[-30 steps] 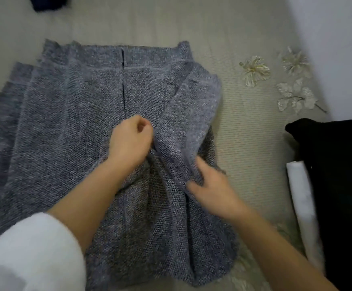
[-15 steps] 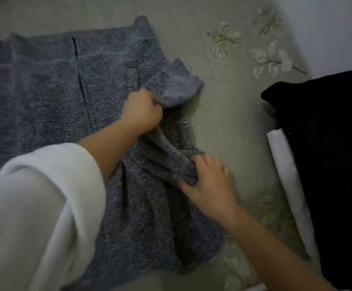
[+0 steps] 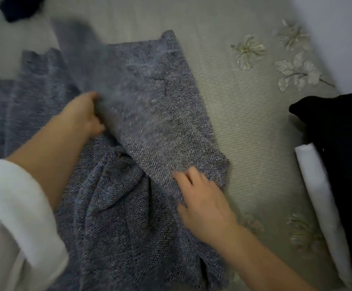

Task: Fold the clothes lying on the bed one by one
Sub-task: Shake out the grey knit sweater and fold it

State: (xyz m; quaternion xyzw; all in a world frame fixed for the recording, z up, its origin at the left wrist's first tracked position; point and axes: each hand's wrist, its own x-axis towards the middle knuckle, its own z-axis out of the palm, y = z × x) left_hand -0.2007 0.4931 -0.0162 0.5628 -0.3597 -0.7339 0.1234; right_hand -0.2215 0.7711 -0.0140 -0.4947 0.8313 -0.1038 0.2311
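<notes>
A grey-blue knitted garment [image 3: 116, 217] lies spread over the beige bed cover [image 3: 244, 127]. One sleeve [image 3: 150, 106] runs diagonally across the garment's body from the upper left to the right edge. My left hand [image 3: 82, 114] grips the sleeve's left edge at about mid-height, fingers curled into the cloth. My right hand [image 3: 202, 198] rests on the sleeve's lower end near the garment's right side, its fingers slightly bent on the knit. The upper left of the garment is motion-blurred.
A dark garment [image 3: 17, 7] lies at the top left corner. At the right edge sit a black cushion [image 3: 338, 143] and a white roll of cloth [image 3: 317, 185]. Embroidered flowers [image 3: 248, 51] decorate the bed cover. A white wall [image 3: 338, 34] borders the top right.
The bunched sleeve has been pulled out and laid long and flat across the garment. My left hand moved left and up along it; my right hand slid to its lower end.
</notes>
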